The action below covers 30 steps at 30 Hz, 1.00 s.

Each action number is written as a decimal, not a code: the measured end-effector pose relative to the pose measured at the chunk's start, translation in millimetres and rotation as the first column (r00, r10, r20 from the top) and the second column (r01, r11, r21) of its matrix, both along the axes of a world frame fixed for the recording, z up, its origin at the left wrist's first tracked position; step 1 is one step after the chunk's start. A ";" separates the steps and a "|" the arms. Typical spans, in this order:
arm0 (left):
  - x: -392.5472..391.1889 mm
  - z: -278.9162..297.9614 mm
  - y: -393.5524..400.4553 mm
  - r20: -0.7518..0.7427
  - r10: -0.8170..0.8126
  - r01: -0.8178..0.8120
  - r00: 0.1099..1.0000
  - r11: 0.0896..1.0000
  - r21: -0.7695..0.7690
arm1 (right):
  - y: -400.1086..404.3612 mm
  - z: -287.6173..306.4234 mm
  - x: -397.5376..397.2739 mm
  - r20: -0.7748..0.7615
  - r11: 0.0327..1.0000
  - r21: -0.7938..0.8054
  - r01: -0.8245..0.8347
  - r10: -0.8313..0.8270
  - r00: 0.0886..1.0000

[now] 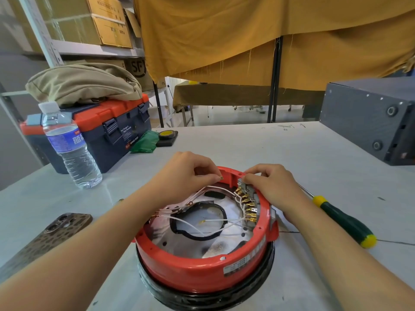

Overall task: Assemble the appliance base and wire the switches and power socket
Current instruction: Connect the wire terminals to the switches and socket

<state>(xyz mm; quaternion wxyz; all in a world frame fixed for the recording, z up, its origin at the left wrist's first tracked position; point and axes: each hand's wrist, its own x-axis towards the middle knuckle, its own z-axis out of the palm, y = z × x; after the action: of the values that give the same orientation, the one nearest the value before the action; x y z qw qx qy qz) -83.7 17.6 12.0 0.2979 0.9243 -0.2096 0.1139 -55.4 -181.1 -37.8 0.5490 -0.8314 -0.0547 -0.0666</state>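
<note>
base (197, 269): red, black ring
wires (215, 221): white
screwdriver (345, 223): green/yellow
phone (48, 240): leopard print
toolbox (116, 129): navy/orange

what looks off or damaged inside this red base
A dark scorch-like patch marks the metal floor near the front wall of the red base. Several white wires lie loose with bare terminals unattached. Whether that is damage or just unfinished wiring, I cannot tell.

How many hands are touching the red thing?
2. The left hand pinches a wire end at the far rim; the right hand holds the grey switch block on the right rim.
</note>
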 end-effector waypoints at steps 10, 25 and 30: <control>10.9 4.2 -9.1 -0.160 0.017 -0.011 0.987 0.999 0.040 | 5.0 -1.0 -1.3 -0.134 0.944 0.272 -0.188 0.231 0.964; 28.9 3.3 -22.4 -0.518 0.049 -0.178 0.854 0.963 -0.204 | 16.8 -8.2 -2.4 -0.095 0.929 0.337 -0.156 0.198 0.975; 31.4 -3.0 -22.1 -0.595 -0.023 -0.189 0.804 0.937 -0.293 | 15.2 -6.3 -3.7 -0.096 0.939 0.303 -0.165 0.202 0.975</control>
<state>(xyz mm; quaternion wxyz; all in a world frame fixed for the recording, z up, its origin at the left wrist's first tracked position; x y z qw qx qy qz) -52.4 -4.6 8.9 0.4966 0.8569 -0.0429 -0.1312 -59.0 -165.9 -44.1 0.6722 -0.7346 -0.0871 0.0301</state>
